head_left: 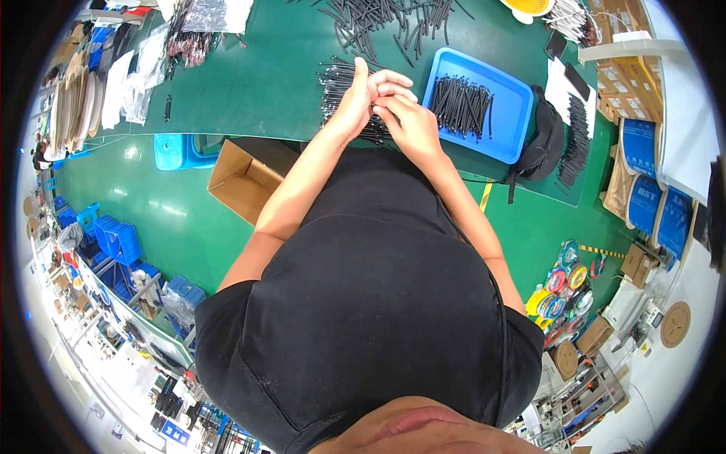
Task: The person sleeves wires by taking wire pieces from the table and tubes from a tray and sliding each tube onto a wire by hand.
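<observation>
My left hand [357, 104] is over a pile of short black tubes [333, 85] near the table's front edge. Its thumb points up, away from the fingers, which reach toward the right hand; nothing shows clearly in its palm. My right hand [413, 127] meets it at the fingertips, with thumb and forefinger pinched together beside the left palm. Whatever lies in that pinch is too small or hidden to make out. Just to the right, a blue tray [508, 89] holds many similar black tubes [461, 107] lying side by side.
More loose black tubes [378, 19] lie farther back on the green table [280, 83]. At right are a black bag [543, 136], a phone [577, 81] and a row of black pieces [575, 144]. An open cardboard box [246, 181] stands below the front edge, beside a blue stool [178, 151].
</observation>
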Motion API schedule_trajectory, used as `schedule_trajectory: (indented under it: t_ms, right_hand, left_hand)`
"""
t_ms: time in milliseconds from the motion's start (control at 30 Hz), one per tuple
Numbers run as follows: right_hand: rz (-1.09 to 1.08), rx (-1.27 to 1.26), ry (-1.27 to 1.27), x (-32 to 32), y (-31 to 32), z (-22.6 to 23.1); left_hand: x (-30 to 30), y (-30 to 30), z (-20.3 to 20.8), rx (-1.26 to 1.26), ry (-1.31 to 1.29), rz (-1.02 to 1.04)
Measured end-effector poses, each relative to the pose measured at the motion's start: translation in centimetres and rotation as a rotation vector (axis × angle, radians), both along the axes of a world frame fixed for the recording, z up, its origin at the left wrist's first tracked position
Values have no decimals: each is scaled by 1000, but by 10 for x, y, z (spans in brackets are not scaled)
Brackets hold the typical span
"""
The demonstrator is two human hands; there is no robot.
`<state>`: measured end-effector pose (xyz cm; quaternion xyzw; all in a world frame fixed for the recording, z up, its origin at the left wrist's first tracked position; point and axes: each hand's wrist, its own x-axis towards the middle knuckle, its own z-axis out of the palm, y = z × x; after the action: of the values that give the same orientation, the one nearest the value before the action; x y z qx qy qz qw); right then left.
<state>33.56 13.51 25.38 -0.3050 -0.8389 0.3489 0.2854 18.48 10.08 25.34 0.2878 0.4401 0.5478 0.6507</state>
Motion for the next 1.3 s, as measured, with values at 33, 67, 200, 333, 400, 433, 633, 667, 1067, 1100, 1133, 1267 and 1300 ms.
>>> schedule_trajectory:
  t_ms: [33,67,200,333,400,433,633,667,1067,1100,1133,1267,1300]
  right_hand:
    - [-2,-1,-9,0,0,0]
    - [-3,-2,-9,0,0,-1]
    - [-11,-8,-19,0,0,-1]
    - [-13,-76,-48,1,1,-3]
    - [-29,-152,-30,6,9,-17]
    - [-47,-229,-10,9,16,-30]
    - [-721,-407,-141,88,94,-182]
    - [-740,-406,-192,88,98,-179]
    - [-87,-36,-220,-53,100,-200]
    - [-89,19,-318,-61,101,-204]
    - [-59,19,-306,-73,100,-204]
    - [-97,42,-512,-91,107,-202]
    - [-70,49,-607,-94,112,-205]
  left_hand:
    - [0,0,0,-1,0,0]
    - [1,0,-1,-3,5,5]
    - [2,1,-1,-26,4,13]
    - [0,4,-10,-33,-12,-3]
    - [-3,7,-22,-89,-89,67]
    - [-7,10,-36,-94,37,115]
    - [-41,-3,-124,-214,1114,81]
    - [-43,-12,-134,-156,1246,74]
    - [-46,-16,-152,58,1502,-58]
    - [-45,-14,-151,72,1502,-54]
    - [-47,-18,-156,82,1506,-33]
    - [-41,-23,-159,70,1481,12]
    - [-41,-21,-157,59,1486,7]
